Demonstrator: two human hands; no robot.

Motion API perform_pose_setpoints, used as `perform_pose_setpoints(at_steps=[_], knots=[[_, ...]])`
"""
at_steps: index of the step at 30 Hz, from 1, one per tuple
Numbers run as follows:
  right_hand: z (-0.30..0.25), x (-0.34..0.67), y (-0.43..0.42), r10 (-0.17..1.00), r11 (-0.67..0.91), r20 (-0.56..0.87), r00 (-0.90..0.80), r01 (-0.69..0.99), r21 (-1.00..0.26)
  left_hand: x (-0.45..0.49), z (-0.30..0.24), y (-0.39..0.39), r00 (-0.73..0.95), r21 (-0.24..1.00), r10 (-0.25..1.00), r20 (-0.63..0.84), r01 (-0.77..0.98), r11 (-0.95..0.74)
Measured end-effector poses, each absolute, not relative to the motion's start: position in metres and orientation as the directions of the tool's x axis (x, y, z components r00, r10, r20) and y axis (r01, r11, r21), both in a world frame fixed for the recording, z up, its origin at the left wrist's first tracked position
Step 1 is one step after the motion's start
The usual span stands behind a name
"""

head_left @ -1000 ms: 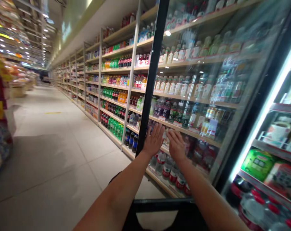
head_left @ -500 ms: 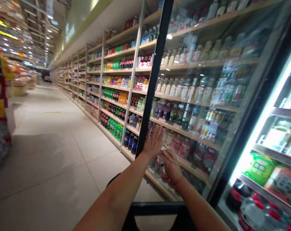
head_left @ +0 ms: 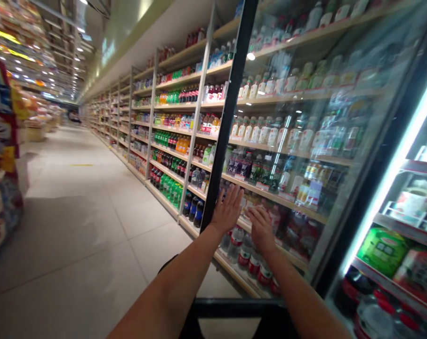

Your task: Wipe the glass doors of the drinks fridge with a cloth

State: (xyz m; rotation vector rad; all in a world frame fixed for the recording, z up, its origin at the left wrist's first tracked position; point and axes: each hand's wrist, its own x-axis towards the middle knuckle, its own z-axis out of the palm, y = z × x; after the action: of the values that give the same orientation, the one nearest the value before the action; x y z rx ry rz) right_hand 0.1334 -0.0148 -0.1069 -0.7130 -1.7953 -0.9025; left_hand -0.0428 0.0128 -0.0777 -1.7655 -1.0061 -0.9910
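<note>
A glass door (head_left: 294,141) with a black frame (head_left: 222,150) stands swung open in front of me. My left hand (head_left: 228,207) lies flat against the glass beside the frame's left upright, fingers stretched out and holding nothing. Just to its right, my right hand (head_left: 262,228) is near the glass with its fingers loosely bent and nothing visible in them; whether it touches the pane cannot be told. Through the glass, clear bottles with red labels (head_left: 244,256) show below the hands, and dark purple bottles (head_left: 238,162) above.
Long wooden shelves (head_left: 171,125) of drink bottles run along the wall to the left. On the right is a lit cooler with a green package (head_left: 382,249) and red-capped bottles (head_left: 379,313). A stocked display (head_left: 3,155) borders the tiled aisle floor (head_left: 82,226).
My right hand has moved slightly up and right, away from my left hand. The left hand stays by the frame. The view has shifted slightly, and the door looks nearly the same.
</note>
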Motion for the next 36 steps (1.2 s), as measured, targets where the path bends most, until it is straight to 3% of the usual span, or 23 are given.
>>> perform_pose_setpoints(at_steps=[4,9,15,21,27,32,36], knots=[[-0.083,0.134,-0.009,0.035,0.497,0.977,-0.208,0.852,0.164,-0.042,-0.077,0.011,0.360,-0.283,0.234,0.903,0.909,-0.305],[-0.063,0.133,-0.006,0.033,0.516,0.962,-0.270,0.829,0.215,-0.041,-0.078,0.012,0.360,-0.285,0.235,0.903,0.911,-0.299],[-0.044,0.125,-0.002,-0.028,0.494,0.986,-0.162,0.856,0.155,-0.041,-0.079,0.014,0.364,-0.290,0.234,0.902,0.909,-0.300],[-0.031,0.120,-0.001,-0.054,0.472,0.949,-0.310,0.830,0.298,-0.041,-0.078,0.013,0.364,-0.292,0.226,0.904,0.909,-0.298],[0.003,0.111,0.002,-0.117,0.478,0.974,-0.192,0.849,0.225,-0.040,-0.078,0.012,0.357,-0.284,0.224,0.907,0.910,-0.301],[0.019,0.103,0.005,-0.106,0.499,0.963,-0.248,0.825,0.267,-0.040,-0.079,0.013,0.354,-0.280,0.224,0.908,0.910,-0.305],[0.048,0.094,0.014,-0.138,0.510,0.975,-0.176,0.831,0.222,-0.040,-0.080,0.014,0.352,-0.276,0.233,0.906,0.912,-0.304]])
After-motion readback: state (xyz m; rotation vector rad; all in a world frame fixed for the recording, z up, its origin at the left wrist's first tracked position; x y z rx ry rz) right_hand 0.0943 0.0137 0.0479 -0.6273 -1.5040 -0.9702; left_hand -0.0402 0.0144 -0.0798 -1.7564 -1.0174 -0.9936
